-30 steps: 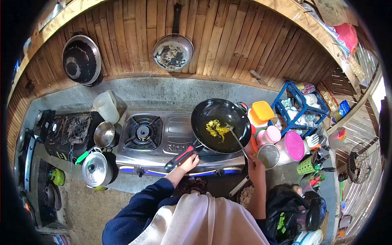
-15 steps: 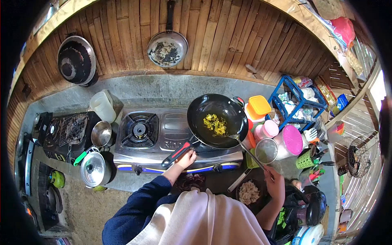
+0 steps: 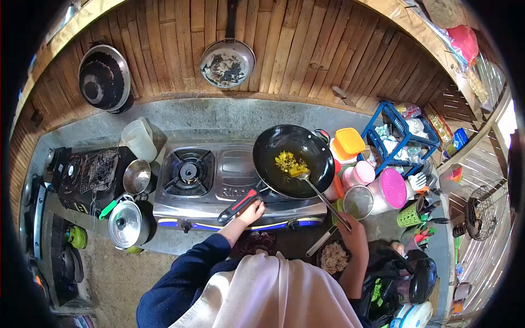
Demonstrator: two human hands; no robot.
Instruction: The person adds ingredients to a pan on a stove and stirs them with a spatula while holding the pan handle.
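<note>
Change since earlier frame: your right hand [image 3: 354,232] came back up from beside the bowl of rice [image 3: 333,257]; the spatula [image 3: 322,195] blade returned to the yellow food [image 3: 290,163], having sat at the pan's 5 o'clock rim.
Left hand: your left hand [image 3: 250,210] closed its fingers round the red-and-black handle [image 3: 240,203].
Right hand: fingers wrapped the spatula's far end.
Pan: the black frying pan [image 3: 294,161] sat on the right burner of the gas stove [image 3: 229,183], at 12 o'clock from you.
Food: lay near pan centre, toward 11 o'clock.
Technique: you did well to steady the handle and slide the blade flat under the food, away from the rim.
Writing: stove front read "Rin…", remainder hidden by the handle.
</note>
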